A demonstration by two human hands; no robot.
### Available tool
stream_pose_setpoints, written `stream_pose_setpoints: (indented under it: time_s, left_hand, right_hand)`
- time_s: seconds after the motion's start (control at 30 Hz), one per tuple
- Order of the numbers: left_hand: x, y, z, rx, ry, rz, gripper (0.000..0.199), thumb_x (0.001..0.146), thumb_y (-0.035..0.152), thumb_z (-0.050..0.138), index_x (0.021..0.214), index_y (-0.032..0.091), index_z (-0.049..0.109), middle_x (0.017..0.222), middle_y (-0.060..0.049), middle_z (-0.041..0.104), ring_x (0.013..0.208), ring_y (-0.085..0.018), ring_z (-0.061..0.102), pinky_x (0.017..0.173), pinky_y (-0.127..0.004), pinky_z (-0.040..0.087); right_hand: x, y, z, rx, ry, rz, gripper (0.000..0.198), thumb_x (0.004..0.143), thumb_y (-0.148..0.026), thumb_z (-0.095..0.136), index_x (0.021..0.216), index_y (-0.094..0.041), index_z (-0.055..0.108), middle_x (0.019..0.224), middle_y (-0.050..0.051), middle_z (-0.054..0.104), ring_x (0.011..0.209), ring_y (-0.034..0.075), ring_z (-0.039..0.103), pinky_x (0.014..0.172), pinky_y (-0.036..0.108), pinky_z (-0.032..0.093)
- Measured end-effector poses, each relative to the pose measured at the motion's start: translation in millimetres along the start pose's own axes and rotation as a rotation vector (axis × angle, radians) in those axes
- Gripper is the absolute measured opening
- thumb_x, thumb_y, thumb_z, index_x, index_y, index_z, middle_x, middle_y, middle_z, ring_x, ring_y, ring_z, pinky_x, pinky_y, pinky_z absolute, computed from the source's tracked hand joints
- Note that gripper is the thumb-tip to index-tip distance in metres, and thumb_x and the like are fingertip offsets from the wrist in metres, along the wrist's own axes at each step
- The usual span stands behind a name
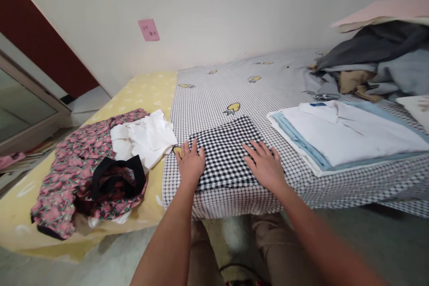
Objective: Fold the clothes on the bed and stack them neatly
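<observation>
A black-and-white gingham cloth [224,156], folded into a rectangle, lies flat near the front edge of the bed. On its left edge rests my left hand [191,161], palm down with fingers spread. My right hand [264,163] lies flat on the cloth's right side, its fingers stretched out and apart. Neither hand grips anything. Whether the cloth is a garment I cannot tell.
Left, a pink floral garment [70,161] with a black collar and a crumpled white cloth [147,136] lie on a yellow sheet [147,94]. Right are folded shirts [355,132] and a heap of grey clothes [372,49]. A wall [234,9] stands behind the bed.
</observation>
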State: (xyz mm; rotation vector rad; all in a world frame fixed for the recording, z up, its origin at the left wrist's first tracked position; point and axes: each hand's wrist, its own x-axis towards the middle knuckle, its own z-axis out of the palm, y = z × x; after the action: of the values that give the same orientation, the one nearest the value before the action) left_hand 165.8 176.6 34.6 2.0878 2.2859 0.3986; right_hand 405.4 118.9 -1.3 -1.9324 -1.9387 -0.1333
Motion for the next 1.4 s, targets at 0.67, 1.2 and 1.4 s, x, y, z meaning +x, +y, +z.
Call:
stream_pose_setpoints:
  time_s: [0.67,1.2,1.4]
  left_hand:
    - [-5.0,1.2,-0.7,-0.026,0.015,0.007,0.060,0.102,0.047,0.028,0.157,0.022,0.036,0.164,-0.014,0.038,0.155,-0.029,0.028,0.127,-0.054,0.021]
    - [-6.5,2.0,-2.5,-0.045,0.039,0.004,0.060,0.102,0.046,0.029,0.156,0.023,0.039,0.164,-0.013,0.039,0.154,-0.029,0.030,0.126,-0.054,0.022]
    - [-5.8,1.9,-2.9,-0.044,0.027,0.010,0.060,0.102,0.047,0.027,0.156,0.022,0.039,0.164,-0.013,0.039,0.154,-0.029,0.029,0.127,-0.055,0.021]
  right_hand:
    - [-56.3,-74.7,-10.5,0.129,0.044,-0.285,0.041,0.103,-0.034,0.041,0.140,-0.034,0.060,0.148,0.004,0.059,0.143,0.033,0.045,0.116,0.069,0.026]
    - [-53.4,-61.4,-1.5,0.422,0.020,-0.257,0.036,0.104,-0.039,0.041,0.125,-0.037,0.070,0.143,0.003,0.063,0.142,0.028,0.048,0.118,0.064,0.029]
    - [-53.0,-65.8,2.3,0.406,0.094,-0.225,0.032,0.104,-0.035,0.045,0.110,-0.036,0.076,0.139,0.001,0.067,0.139,0.028,0.052,0.117,0.063,0.032]
